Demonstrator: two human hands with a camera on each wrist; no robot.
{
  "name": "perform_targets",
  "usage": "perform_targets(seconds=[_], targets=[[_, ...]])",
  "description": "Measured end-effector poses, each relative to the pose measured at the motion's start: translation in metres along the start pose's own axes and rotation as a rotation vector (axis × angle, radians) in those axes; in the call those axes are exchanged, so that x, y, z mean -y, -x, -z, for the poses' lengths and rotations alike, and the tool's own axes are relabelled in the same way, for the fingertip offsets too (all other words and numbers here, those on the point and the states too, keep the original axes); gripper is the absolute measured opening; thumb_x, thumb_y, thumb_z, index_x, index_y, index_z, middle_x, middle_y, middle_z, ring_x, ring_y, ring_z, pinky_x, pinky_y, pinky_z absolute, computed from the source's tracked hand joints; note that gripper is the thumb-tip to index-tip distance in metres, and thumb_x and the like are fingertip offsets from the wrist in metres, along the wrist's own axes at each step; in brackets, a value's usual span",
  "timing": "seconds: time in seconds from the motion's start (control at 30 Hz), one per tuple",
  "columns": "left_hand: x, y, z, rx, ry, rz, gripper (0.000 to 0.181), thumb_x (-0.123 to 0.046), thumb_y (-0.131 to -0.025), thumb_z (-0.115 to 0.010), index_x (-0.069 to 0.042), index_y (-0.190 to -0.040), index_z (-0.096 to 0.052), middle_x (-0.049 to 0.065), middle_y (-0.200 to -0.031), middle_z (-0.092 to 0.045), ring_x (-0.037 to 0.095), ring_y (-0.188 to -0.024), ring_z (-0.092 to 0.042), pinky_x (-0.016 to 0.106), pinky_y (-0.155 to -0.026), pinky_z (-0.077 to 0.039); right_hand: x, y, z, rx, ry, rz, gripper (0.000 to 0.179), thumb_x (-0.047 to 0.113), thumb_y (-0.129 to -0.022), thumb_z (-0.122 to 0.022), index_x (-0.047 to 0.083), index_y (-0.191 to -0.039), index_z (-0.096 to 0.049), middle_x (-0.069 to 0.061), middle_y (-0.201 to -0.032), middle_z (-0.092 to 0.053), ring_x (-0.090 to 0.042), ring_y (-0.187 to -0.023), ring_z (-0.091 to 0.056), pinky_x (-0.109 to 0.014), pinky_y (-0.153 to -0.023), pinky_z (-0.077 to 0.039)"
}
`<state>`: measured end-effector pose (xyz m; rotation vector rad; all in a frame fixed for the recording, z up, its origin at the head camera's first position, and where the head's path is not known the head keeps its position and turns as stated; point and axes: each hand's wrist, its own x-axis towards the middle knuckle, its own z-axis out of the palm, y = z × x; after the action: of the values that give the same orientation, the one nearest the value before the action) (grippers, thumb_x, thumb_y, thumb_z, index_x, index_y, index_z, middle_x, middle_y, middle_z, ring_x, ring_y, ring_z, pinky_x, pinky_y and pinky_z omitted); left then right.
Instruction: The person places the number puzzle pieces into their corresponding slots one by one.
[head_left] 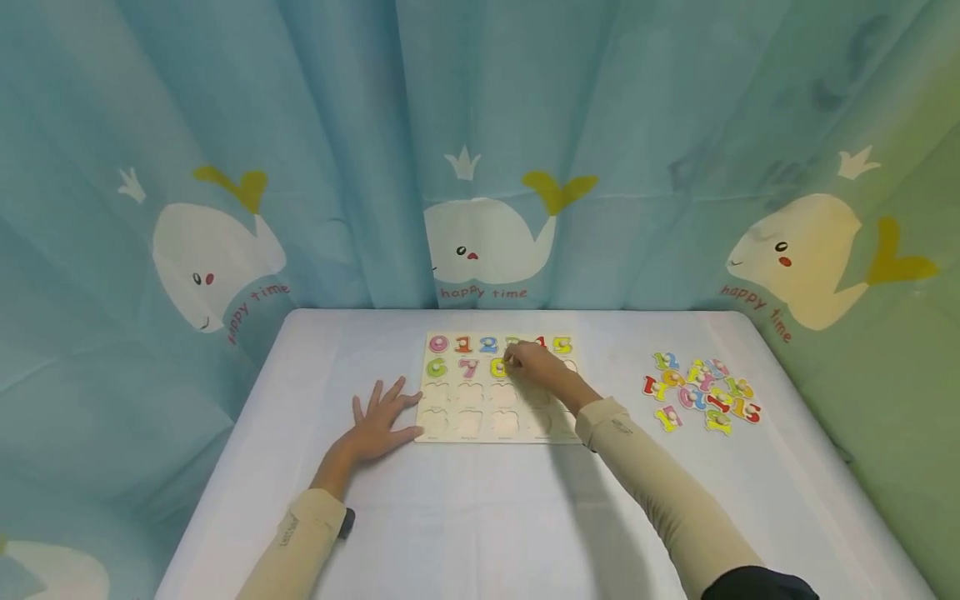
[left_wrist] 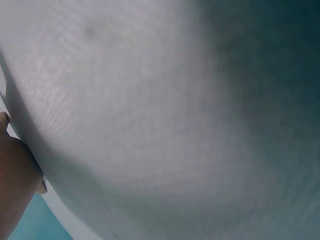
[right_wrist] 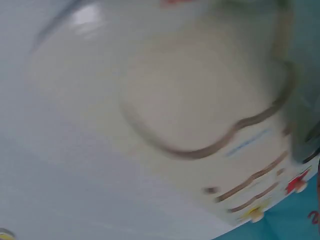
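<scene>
A wooden number puzzle board [head_left: 505,428] lies flat on the table, with number pieces in its upper two rows and bare recesses below. My right hand [head_left: 542,367] reaches over the board, its curled fingers at the right side of the yellow 8 piece [head_left: 497,367] and pinching it. The hand partly covers the green 3 and red 4. With fingers spread, my left hand [head_left: 377,426] rests on the table, thumb and index tip at the board's left edge. The left wrist view shows only part of that hand [left_wrist: 17,175]. Close up, the right wrist view shows board recesses [right_wrist: 200,110].
Right of the board lies a loose cluster of colourful knobbed number pieces [head_left: 705,392]. The white tablecloth [head_left: 465,517] covers the table, and a blue whale-print curtain [head_left: 345,167] hangs behind and along the sides.
</scene>
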<state>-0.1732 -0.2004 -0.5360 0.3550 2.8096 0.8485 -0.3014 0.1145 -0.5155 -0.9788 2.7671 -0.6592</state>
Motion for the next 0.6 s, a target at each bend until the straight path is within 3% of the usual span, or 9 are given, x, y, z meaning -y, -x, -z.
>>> perform_targets(seconds=[0.2, 0.4, 0.6], targets=[[-0.002, 0.000, 0.002, 0.007, 0.000, -0.001, 0.062, -0.047, -0.087, -0.061, -0.016, -0.139, -0.047, 0.014, -0.155, -0.013, 0.044, -0.138, 0.006, 0.067, -0.097, 0.017, -0.039, 0.038, 0.020, -0.034, 0.036, -0.126, 0.011, 0.004, -0.090, -0.062, 0.001, -0.099, -0.065, -0.009, -0.092, -0.064, -0.025, -0.087, -0.060, -0.038, -0.079, -0.049], [-0.002, 0.001, 0.003, -0.003, 0.007, -0.001, 0.061, -0.045, -0.087, -0.062, -0.016, -0.138, -0.048, 0.015, -0.155, -0.014, 0.044, -0.138, 0.006, 0.067, -0.097, 0.017, -0.077, 0.078, 0.045, -0.028, 0.064, -0.363, 0.015, 0.008, -0.092, -0.059, -0.001, -0.105, -0.063, -0.012, -0.094, -0.060, -0.027, -0.088, -0.058, -0.041, -0.079, -0.049], [-0.001, -0.002, 0.000, 0.000, 0.006, -0.006, 0.062, -0.047, -0.086, -0.061, -0.016, -0.139, -0.047, 0.014, -0.155, -0.014, 0.044, -0.138, 0.006, 0.067, -0.097, 0.017, -0.117, 0.131, 0.075, -0.096, 0.055, -0.458, 0.024, 0.012, -0.093, -0.058, -0.006, -0.109, -0.058, -0.023, -0.102, -0.052, -0.034, -0.089, -0.054, -0.046, -0.076, -0.047]])
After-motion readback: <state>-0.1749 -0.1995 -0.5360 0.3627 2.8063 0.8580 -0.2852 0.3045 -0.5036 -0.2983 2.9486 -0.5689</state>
